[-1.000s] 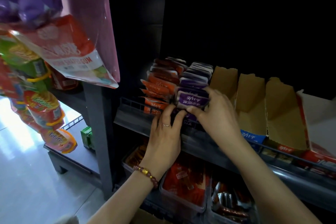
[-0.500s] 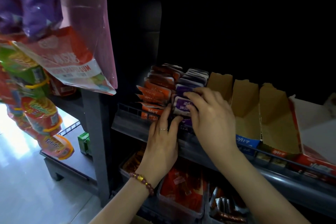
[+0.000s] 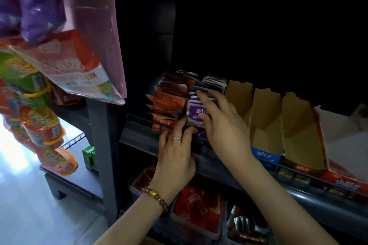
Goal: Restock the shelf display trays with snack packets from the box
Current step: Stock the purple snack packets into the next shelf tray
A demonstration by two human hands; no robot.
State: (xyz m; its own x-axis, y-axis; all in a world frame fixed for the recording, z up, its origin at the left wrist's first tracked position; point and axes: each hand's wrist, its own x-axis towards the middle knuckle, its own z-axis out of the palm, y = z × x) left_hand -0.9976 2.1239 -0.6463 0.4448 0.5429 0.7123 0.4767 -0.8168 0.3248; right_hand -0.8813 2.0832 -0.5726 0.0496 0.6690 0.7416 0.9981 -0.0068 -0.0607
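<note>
- Tidying looks like the step in hand: both hands are at the purple packets, which stand in a row in their tray on the shelf.
- Left hand reaches up with straight fingers. The tips touch the front of the trays, where orange meets purple. Its grip is released and it holds nothing.
- Right hand lies over the top of the purple row with its fingers stretched out. It seems to press, not grasp, so its grip is released too.
- Next, I think, the row needs a soft push back so the packets stand straight. After that, more packets have to come from the box. I cannot see the box for sure.
- Orange packets fill the tray just to the left. Some of them lean crooked.
- Brown cardboard trays stand just to the right of the purple row, and they are empty. They need filling most.
- White and red tray at the far right looks empty as well.
- Clear tubs on the shelf below hold red packets.
- Snack bags hang at the far left.
</note>
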